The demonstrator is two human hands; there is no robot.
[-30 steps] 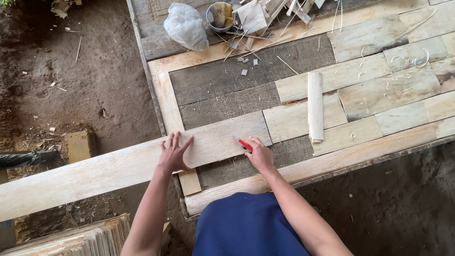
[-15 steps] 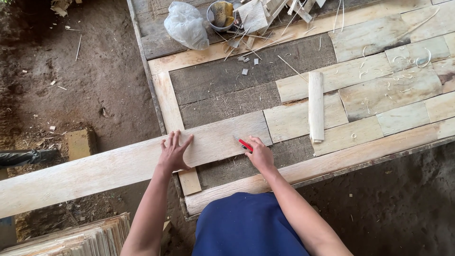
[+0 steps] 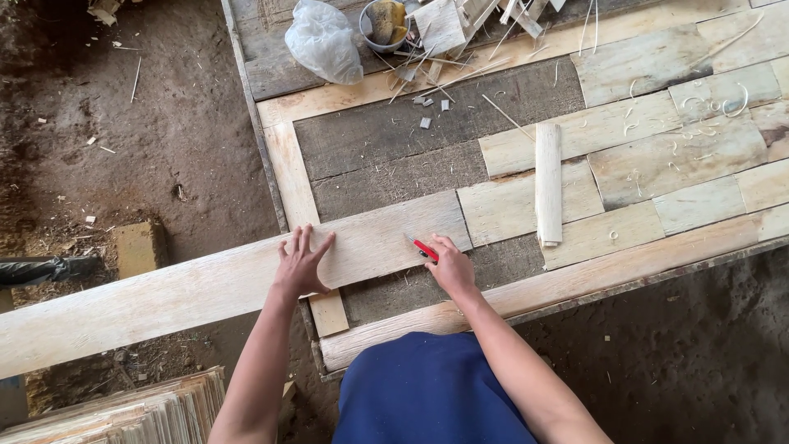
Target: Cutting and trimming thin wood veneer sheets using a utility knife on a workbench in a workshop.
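The left hand (image 3: 302,263) lies flat, fingers spread, on the long pale plank (image 3: 205,288). The right hand (image 3: 448,265) grips a red pencil (image 3: 424,247), its tip at the plank's right end.

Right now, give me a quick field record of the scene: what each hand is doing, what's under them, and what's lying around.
left hand: flat on the long pale plank, fingers spread
right hand: grips a red pencil, tip on the plank near its right end
long pale plank: lies slanted across the wooden panel, left end out over the dirt ground
short wood strip: upright on the panel, right of the hands
plastic bag: at the panel's top edge, beside a small bucket
stacked boards: bottom left
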